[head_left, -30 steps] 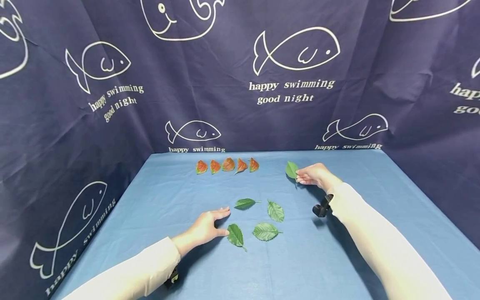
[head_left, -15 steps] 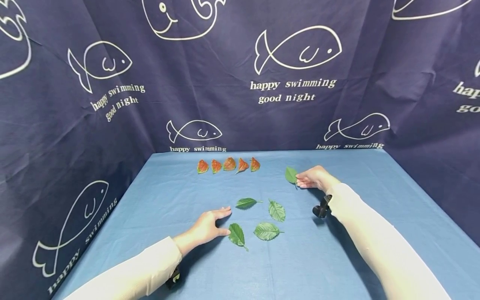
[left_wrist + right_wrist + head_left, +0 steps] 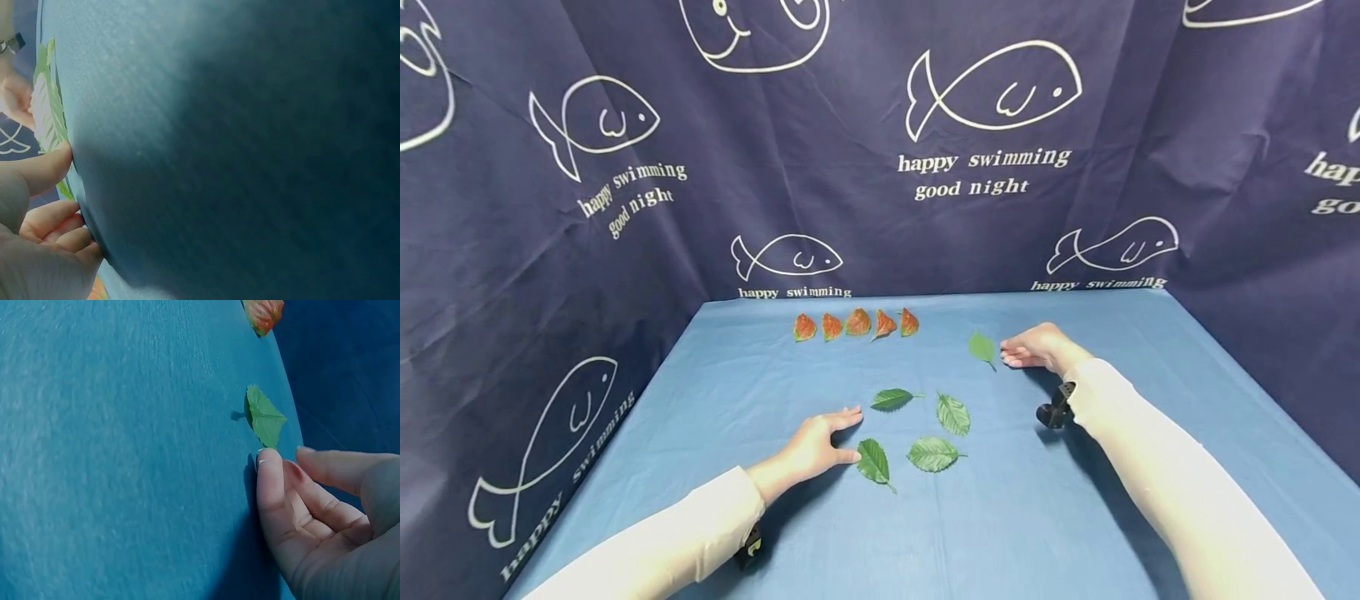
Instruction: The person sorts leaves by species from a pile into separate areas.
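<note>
Closest to us is the left hand (image 3: pixel 812 444). It is low over the table (image 3: pixel 985 533), with its thumb spread away from its fingers, and it holds nothing. A dark green leaf (image 3: pixel 872 461) is right by its thumb tip; we can't tell if they touch. Right of that leaf we see a pale leaf (image 3: pixel 933 454). A bit past the left fingertips are a sideways leaf (image 3: pixel 892 400) and a ribbed leaf (image 3: pixel 953 414).

Farther off is the right hand (image 3: pixel 1033 346). Its thumb and pointing finger have a small gap with nothing in it. A bright green leaf (image 3: pixel 981 346) lies just left of its fingertips, its stem pointing back toward us. We think this leaf is light, thin and bendy, and could slide or crease easily. A soft pinch at the stem end looks best.

Past the left hand, five orange-red leaves (image 3: pixel 858 322) sit in a row. Behind everything hangs a dark blue cloth (image 3: pixel 865 208).
</note>
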The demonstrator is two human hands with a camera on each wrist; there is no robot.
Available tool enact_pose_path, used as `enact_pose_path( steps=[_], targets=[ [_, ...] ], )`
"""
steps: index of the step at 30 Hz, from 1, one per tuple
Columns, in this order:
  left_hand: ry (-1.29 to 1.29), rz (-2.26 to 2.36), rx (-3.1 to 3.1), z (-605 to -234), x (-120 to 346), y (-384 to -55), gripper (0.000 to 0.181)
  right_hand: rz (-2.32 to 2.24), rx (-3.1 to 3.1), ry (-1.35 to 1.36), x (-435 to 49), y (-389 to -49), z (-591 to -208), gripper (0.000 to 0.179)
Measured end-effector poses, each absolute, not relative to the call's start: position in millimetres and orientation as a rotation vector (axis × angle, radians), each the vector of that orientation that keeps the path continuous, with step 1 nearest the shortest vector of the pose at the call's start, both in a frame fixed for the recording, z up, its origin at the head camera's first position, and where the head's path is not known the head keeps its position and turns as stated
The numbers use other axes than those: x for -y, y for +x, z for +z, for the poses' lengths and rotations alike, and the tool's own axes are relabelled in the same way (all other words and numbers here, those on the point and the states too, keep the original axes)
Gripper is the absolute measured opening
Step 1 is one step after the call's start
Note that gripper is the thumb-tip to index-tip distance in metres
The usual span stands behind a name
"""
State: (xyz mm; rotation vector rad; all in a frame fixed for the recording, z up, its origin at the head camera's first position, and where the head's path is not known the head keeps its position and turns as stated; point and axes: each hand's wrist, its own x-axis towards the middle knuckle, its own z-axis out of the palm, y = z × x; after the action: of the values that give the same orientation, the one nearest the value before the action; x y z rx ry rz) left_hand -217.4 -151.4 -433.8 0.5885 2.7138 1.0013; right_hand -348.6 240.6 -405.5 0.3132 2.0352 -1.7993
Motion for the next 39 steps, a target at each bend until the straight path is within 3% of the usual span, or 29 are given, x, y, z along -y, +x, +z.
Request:
enact_pose_path(
  steps=[6,39],
  targets=[
    [0.583,0.958,-2.732,-431.4,150.9,-218.6,0.063,-1.832,-2.048,0.196,-241.9,-347.1,-397.3,0.045],
    [0.639,0.916,-2.727,-435.0,153.0,-222.9,0.065,-1.661,-2.159,-0.030,-211.8,-316.4,-392.9,0.047]
  ],
)
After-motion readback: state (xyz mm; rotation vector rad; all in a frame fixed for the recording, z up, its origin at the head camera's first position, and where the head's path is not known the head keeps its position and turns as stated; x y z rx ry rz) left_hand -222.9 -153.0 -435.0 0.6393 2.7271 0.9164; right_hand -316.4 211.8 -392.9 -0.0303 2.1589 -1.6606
